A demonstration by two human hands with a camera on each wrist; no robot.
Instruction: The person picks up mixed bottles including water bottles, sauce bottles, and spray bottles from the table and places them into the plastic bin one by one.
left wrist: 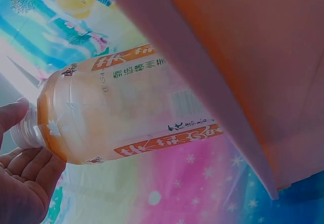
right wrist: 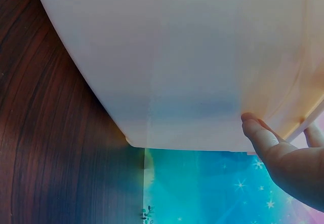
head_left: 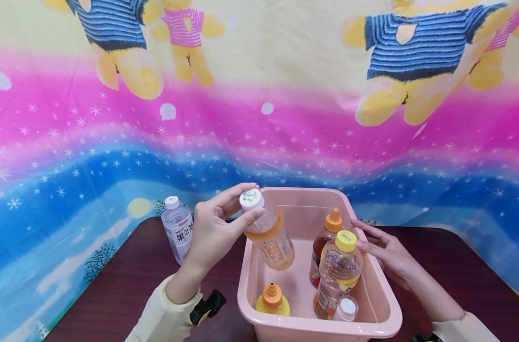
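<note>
My left hand (head_left: 216, 228) pinches the white cap and neck of a clear plastic bottle (head_left: 276, 249) with an orange band and label. That bottle hangs tilted over the left part of a pink tub (head_left: 302, 192); the left wrist view shows it (left wrist: 136, 102) beside the tub's wall (left wrist: 187, 57). On the tub's right rim, my right hand (head_left: 392, 254) holds the edge, with fingertips on the outer wall in the right wrist view (right wrist: 202, 72). Inside stand a yellow-capped clear bottle (head_left: 338, 266), an orange-capped bottle of dark red contents (head_left: 321, 242), a white-capped bottle (head_left: 346, 309) and a yellow squeeze bottle (head_left: 272, 301).
A clear bottle with a white cap and printed label (head_left: 177, 232) stands on the dark wooden table (head_left: 122, 285), left of the tub. Behind the table hangs a colourful cloth (head_left: 259, 133) with bears and snowflakes.
</note>
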